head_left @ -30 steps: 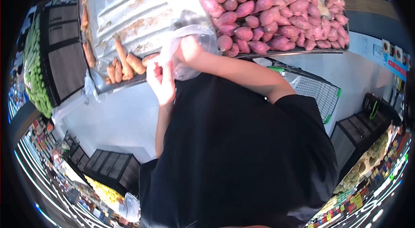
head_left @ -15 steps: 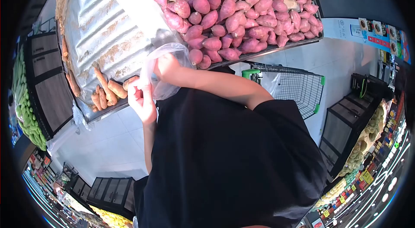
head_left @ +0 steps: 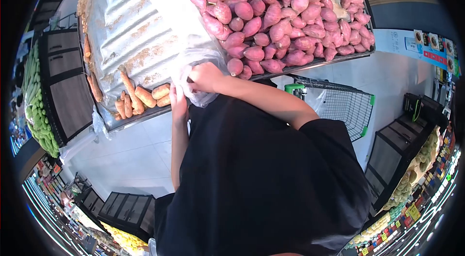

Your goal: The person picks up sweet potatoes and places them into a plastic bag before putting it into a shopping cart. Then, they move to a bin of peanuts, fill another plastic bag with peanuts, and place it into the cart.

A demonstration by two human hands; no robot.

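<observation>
A clear plastic bag [head_left: 197,97] hangs bunched between my two hands at the front edge of the produce display. My right hand [head_left: 207,77] is closed on the bag, its fingers curled toward the left. Just below and to the left, my left hand [head_left: 178,104] is closed against the bag's side, its fingertips partly lost in glare and film. Carrots [head_left: 129,97] lie in a small group left of my left hand. Beyond my right hand rises a large heap of purple-skinned sweet potatoes [head_left: 271,28].
A ridged silvery display liner [head_left: 116,23] spreads out at the upper left. A shopping cart [head_left: 341,105] with green corners stands to the right. Green vegetables [head_left: 36,110] fill a stand at the far left. Dark cabinets [head_left: 127,215] stand behind on the tiled floor.
The bag was spread wider, with my right hand apparently inside its mouth; now it is more crumpled. My hands have come closer together. The whole view has shifted slightly.
</observation>
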